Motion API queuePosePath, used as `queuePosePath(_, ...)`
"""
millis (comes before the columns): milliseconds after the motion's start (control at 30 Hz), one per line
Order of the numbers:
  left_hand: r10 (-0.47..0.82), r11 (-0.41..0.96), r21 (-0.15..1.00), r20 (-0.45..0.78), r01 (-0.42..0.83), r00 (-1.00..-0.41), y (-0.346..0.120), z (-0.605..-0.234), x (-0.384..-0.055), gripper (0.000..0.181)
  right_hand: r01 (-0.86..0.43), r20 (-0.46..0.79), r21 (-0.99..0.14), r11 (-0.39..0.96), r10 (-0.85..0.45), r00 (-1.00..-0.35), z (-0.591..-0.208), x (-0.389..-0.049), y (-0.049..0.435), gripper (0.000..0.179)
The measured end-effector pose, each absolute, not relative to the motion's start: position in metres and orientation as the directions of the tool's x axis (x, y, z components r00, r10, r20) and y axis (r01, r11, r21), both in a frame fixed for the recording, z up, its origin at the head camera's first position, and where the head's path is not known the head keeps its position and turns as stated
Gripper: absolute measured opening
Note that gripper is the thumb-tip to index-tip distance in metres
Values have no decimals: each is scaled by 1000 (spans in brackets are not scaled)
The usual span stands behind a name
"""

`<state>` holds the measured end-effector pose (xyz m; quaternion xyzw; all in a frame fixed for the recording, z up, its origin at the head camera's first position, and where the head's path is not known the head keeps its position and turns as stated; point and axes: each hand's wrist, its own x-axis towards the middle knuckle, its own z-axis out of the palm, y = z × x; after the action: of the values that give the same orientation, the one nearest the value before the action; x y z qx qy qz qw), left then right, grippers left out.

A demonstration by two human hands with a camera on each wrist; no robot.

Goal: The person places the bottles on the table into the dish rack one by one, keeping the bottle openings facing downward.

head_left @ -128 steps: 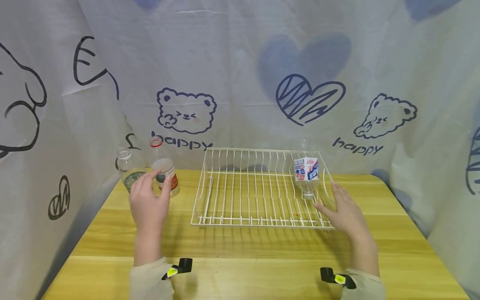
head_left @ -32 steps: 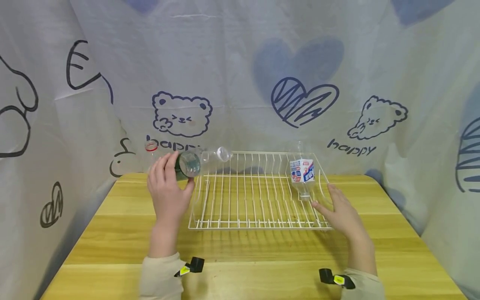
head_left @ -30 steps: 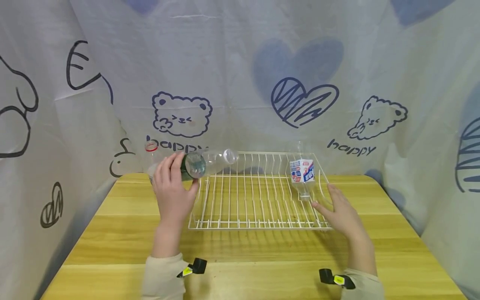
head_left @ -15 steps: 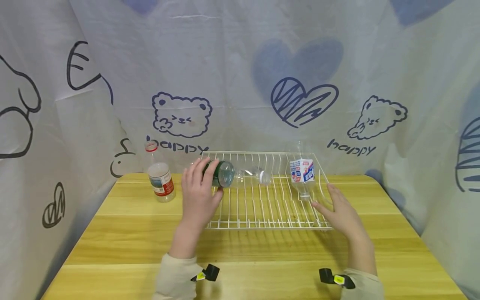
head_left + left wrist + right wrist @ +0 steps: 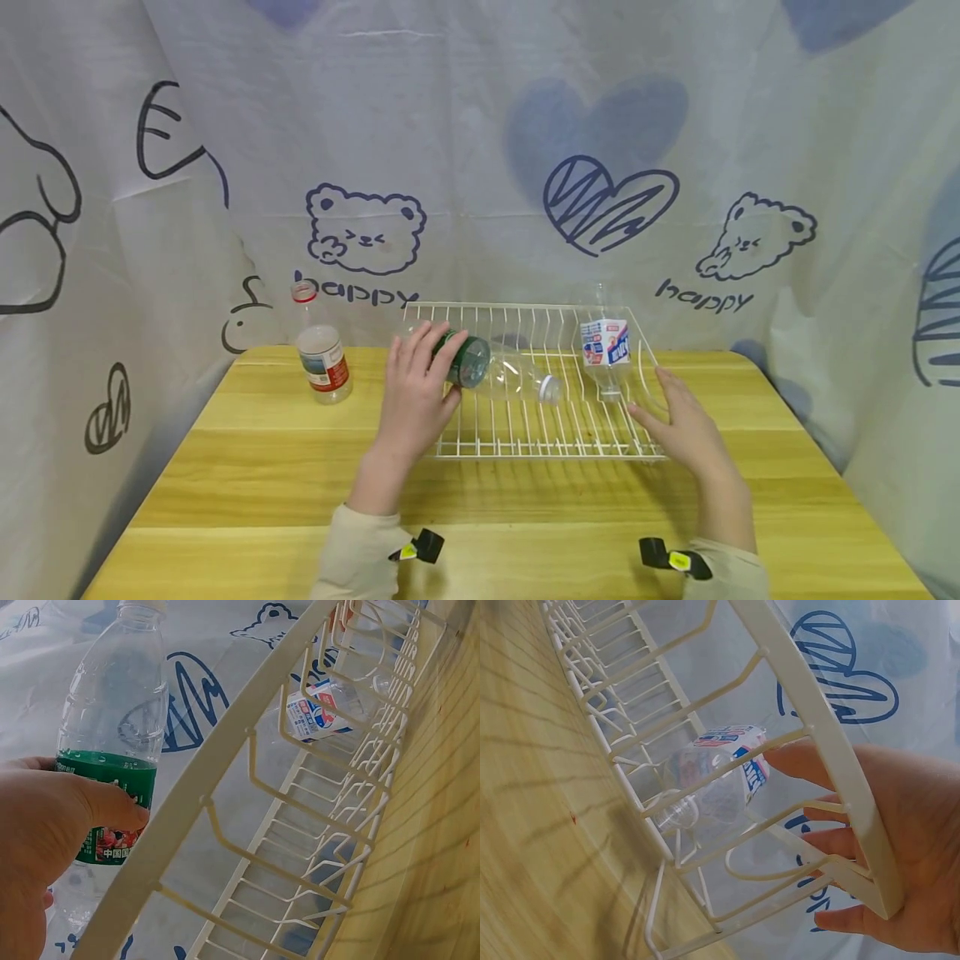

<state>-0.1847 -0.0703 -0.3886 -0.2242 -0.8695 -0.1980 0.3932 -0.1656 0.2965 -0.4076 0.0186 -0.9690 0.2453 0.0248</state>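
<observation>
2 forearms reach forward from the bottom of the head view, each in a pale sleeve ending near the wrist. The left grip (image 5: 416,387), a bare hand, shows its back; 4 fingers lie side by side and bend over, the thumb set opposite in a firm hold. The left wrist (image 5: 384,479) slants up and rightward, the left sleeve (image 5: 358,550) below it. The right grip (image 5: 690,429), also bare and well apart, angles up and leftward, fingers extended, thumb spread away from them. The right wrist (image 5: 727,512) rises from the right sleeve (image 5: 726,571).
</observation>
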Motion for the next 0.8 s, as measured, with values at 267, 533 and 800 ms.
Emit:
queuePosePath(267, 266, 801, 154, 774, 578, -575, -67, -389, -183, 75, -148, 233, -490, 859, -35, -972, -396, -161, 291, 93)
queuePosePath(533, 307, 767, 141, 776, 626, -551, -64, -387, -181, 76, -451, 558, -376, 809, -192, -808, -377, -155, 260, 105)
queuePosePath(800, 336, 738, 140, 772, 660, -539, -60, -387, -179, 77, -712, 739, -230, 663, -357, -571, -374, -154, 224, 95)
